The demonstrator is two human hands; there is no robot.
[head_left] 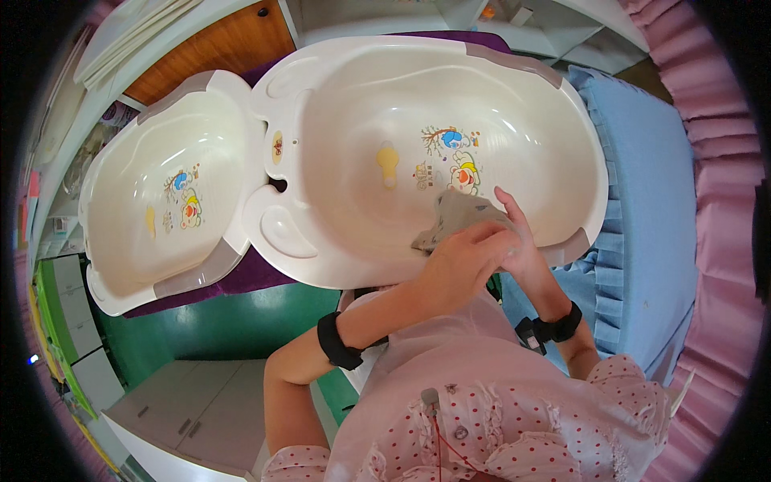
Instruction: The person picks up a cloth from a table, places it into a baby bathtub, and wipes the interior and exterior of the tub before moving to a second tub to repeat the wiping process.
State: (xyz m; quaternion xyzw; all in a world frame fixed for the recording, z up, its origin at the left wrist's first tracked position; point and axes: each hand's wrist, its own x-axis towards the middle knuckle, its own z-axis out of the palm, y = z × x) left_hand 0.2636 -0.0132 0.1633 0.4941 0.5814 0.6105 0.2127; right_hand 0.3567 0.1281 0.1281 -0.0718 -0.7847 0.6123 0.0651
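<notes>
Cloth in hand above the big tub's near edge, its handling partway along.

The grey cloth [459, 214] is bunched at both hands, over the near right part of the big tub [337, 269]; the small tub [120, 269] stands to its left, the blue cover [654, 201] to its right. The left hand [464, 263] crosses the right hand [524, 239], its fingers bent and close together; one right finger stands apart, raised. Which fingers clamp the cloth is hidden, so I cannot tell. Picking up looks done; the cloth is neither spread nor set down, and how much is left does not show.
</notes>
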